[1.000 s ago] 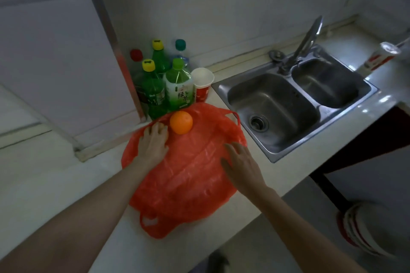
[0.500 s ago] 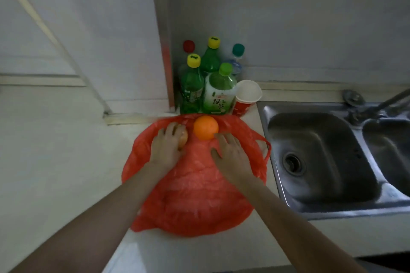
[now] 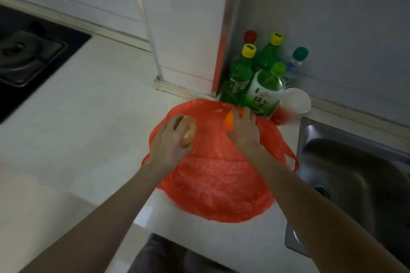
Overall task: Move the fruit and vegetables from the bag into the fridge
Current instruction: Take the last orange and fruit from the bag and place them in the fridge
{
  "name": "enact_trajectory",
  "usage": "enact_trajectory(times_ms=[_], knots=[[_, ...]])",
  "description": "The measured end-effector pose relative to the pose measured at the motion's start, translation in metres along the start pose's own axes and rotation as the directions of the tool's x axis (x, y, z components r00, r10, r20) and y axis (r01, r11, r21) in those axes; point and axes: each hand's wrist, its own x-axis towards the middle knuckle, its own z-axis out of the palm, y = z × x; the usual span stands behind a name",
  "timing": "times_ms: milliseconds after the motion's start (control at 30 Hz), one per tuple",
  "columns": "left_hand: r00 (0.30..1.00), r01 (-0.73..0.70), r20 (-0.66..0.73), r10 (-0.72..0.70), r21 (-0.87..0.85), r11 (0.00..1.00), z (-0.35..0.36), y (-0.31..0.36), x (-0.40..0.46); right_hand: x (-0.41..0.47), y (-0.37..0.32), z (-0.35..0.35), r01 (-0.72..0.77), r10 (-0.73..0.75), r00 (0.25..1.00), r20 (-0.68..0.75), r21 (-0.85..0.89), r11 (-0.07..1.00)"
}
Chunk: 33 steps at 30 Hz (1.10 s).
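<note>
A red plastic bag (image 3: pixel 217 179) lies flat on the white counter beside the sink. My left hand (image 3: pixel 170 142) grips a tan potato (image 3: pixel 189 132) just above the bag's far left edge. My right hand (image 3: pixel 244 131) has its fingers curled over an orange (image 3: pixel 229 121) at the bag's far edge, in front of the bottles. The orange is mostly covered by my fingers. No fridge is in view.
Several green and clear bottles (image 3: pixel 266 86) and a red and white paper cup (image 3: pixel 292 104) stand against the wall behind the bag. A steel sink (image 3: pixel 355 168) lies to the right. A black gas hob (image 3: pixel 24 57) sits at far left.
My left hand has lifted the potato away to the left edge of the bag. My right hand has moved forward onto the orange. The camera has swung left, bringing the hob into sight.
</note>
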Motion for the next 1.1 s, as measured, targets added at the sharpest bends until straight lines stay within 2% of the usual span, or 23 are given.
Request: enact_trajectory(times_ms=[300, 500, 767, 867, 1100], knots=[[0.982, 0.163, -0.096, -0.16, 0.017, 0.987, -0.035, -0.012, -0.026, -0.007, 0.005, -0.009, 0.034, -0.035, 0.999, 0.038, 0.015, 0.999], [0.955, 0.236, -0.189, -0.23, 0.011, 0.972, -0.081, -0.042, -0.044, -0.021, -0.038, -0.037, 0.218, -0.216, 0.973, -0.081, 0.01, 0.976], [0.897, 0.307, -0.35, -0.271, 0.052, 0.95, -0.183, -0.132, -0.111, -0.056, -0.19, -0.075, 0.476, -0.448, 0.871, -0.199, 0.119, 0.871], [0.846, 0.373, -0.423, -0.326, 0.031, 0.927, -0.222, -0.175, -0.15, -0.073, -0.257, -0.076, 0.562, -0.534, 0.822, -0.196, 0.134, 0.816], [0.697, 0.531, -0.545, -0.467, -0.047, 0.846, -0.314, -0.28, -0.26, -0.129, -0.441, -0.07, 0.785, -0.761, 0.619, -0.197, 0.116, 0.608]])
